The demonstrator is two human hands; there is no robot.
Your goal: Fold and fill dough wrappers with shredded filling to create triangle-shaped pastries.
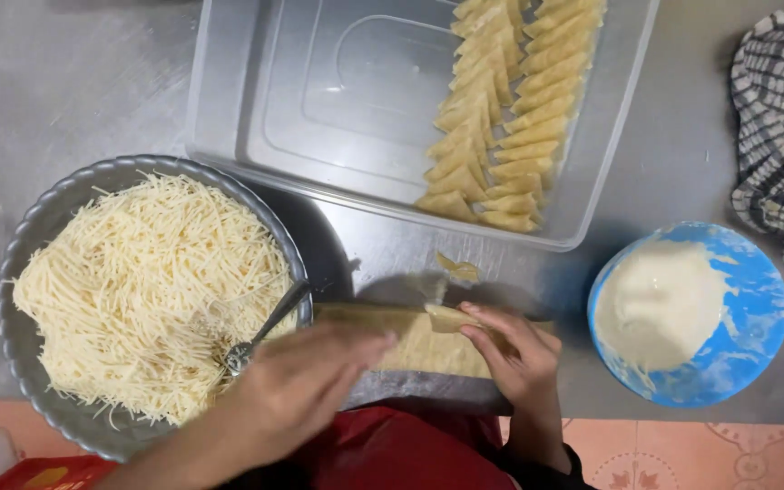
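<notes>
Here, both hands meet over a pale pastry strip (415, 340) lying left to right on the near tabletop (682, 163). The right hand (514, 354) pinches its folded corner; the left hand (306, 386), blurred, rests open-fingered on its left end, equally close. Left sits a bowl of shredded cheese (138, 281) with a fork (260, 336); far, a clear tray (319, 100) of folded triangles

Both hands on pastry strip (419, 340) at near table edge: right hand (519, 354) pinching folded corner, left hand (297, 386) flat over the strip's left end, blurred. Grey bowl (20, 236) of shredded cheese (138, 290) with fork (260, 336) left; blue bowl (755, 308) of white paste right; clear tray (319, 100) holds folded triangles (501, 118).
</notes>
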